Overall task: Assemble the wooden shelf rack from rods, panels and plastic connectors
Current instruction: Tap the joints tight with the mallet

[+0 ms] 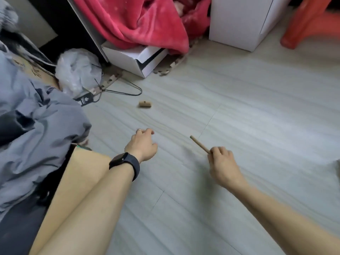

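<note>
— Far left? Crumpled grey fabric (36, 115), beside a clear plastic bag (77, 70).

— Centre? Left hand (142, 145) with black wristwatch (125, 163), fingers loosely curled, empty, over pale wood-grain floor (257, 107). Beyond it, small tan cylindrical wooden piece (145, 104) lying alone.

— Right? Right hand (223, 165) clamped on thin brown wooden rod (199, 144), tip angled up-left.
</note>
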### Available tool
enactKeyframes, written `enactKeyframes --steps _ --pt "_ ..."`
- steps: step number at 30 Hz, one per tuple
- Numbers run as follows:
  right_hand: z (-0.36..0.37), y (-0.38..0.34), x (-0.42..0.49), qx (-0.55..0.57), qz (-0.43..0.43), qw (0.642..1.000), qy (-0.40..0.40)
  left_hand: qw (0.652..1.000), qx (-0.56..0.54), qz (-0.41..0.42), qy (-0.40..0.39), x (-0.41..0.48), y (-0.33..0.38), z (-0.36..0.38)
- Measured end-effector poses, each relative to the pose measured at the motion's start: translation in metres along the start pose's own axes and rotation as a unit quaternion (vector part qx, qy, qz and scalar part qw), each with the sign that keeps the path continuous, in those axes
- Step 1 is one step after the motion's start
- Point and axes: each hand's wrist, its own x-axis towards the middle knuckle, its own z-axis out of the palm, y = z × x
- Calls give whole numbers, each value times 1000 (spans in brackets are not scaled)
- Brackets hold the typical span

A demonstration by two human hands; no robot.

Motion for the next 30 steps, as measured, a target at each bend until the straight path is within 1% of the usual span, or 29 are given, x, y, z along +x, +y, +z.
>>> enactKeyframes --steps 2,4,6,7,10,13,16,17,18,19,20,21,22,23,24,25,26,27,28,29,30 --pt "15 11 26 -15 3 999 30 1000 22 -10 0 35 3 -4" --pt "31 27 39 -41 -27 995 87 999 32 -18 0 71 11 -9" --pt "45 43 43 -41 -47 986 152 999 31 -20 1 111 17 -15" --pt "50 47 45 -38 -56 983 169 999 34 -20 8 131 17 -17" --pt "57 54 48 -39 -72 979 186 998 48 -25 20 184 16 -25" --pt "58 52 46 -40 -84 976 196 994 91 -55 14 215 12 -24" --pt "53 50 46 -47 -79 977 192 984 155 -58 67 218 5 -12" --pt "54 50 45 -49 -78 977 193 982 157 -53 88 217 3 -7" --pt "54 49 45 -51 -80 976 197 984 135 -50 105 214 3 -5" --pt "53 49 45 -51 -84 975 201 987 84 -55 123 212 4 -4" --pt "53 48 46 -50 -87 974 201 988 2 -73 136 207 8 -4" --pt "52 48 47 -48 -88 974 202 980 -118 -95 131 200 15 -5" --pt "52 49 47 -49 -89 974 205 955 -260 -106 96 190 26 -4" --pt "52 49 46 -48 -90 973 207 912 -394 -105 37 178 37 -3" --pt "51 47 44 -47 -89 973 206 863 -493 -102 -26 163 48 0" --pt "48 46 43 -44 -89 975 200 815 -565 -100 -75 148 57 3" --pt "44 45 42 -39 -91 977 189 776 -613 -102 -110 133 65 5" --pt "37 44 42 -31 -98 980 170 746 -643 -103 -139 118 71 6" --pt "29 43 43 -12 -100 986 135 725 -662 -96 -165 102 76 8" --pt "17 42 44 30 -90 992 88 712 -672 -83 -187 86 79 9" --pt "1 39 45 94 -61 993 48 706 -675 -67 -205 70 83 10"
